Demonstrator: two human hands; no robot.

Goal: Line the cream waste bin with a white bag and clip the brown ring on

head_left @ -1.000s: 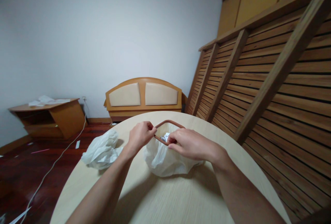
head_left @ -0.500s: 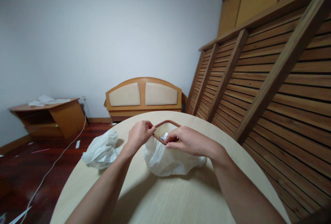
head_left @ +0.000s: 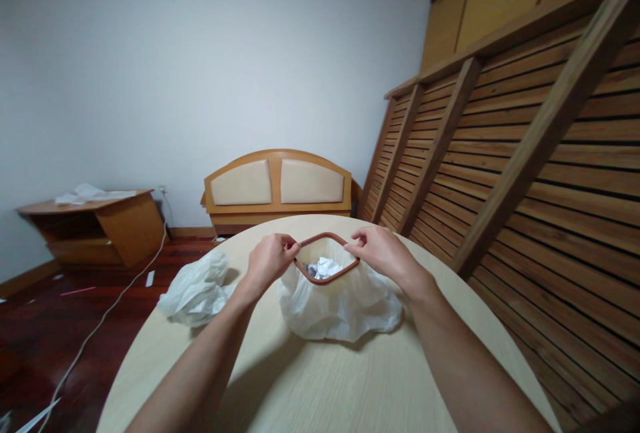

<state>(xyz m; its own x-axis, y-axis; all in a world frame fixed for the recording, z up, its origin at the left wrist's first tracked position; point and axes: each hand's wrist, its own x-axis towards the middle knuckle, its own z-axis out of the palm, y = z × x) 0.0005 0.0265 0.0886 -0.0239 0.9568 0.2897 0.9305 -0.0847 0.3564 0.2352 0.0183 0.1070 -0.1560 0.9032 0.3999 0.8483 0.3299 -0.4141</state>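
Observation:
A small waste bin with a brown rim ring (head_left: 320, 281) stands on the round table. A white plastic bag (head_left: 330, 316) hangs over its outside and hides the bin's walls. Crumpled white and grey paper (head_left: 326, 266) lies inside. My left hand (head_left: 270, 259) pinches the left corner of the rim ring. At the opposite corner, my right hand (head_left: 383, 253) has its thumb and fingertips closed on the ring. To the left, a second white plastic bag (head_left: 197, 289) lies bunched up, apart from both hands.
The round pale table (head_left: 320, 386) fills the foreground. Slatted wooden panels (head_left: 500, 173) lean along its right side. Behind it stands a padded headboard (head_left: 277, 183). A low cabinet (head_left: 115, 229) with papers on top and a cable (head_left: 115, 306) on the floor are at the left.
My right hand has moved from the front edge of the ring to its right corner, uncovering the ring and the paper inside. My left hand has stayed at the left corner.

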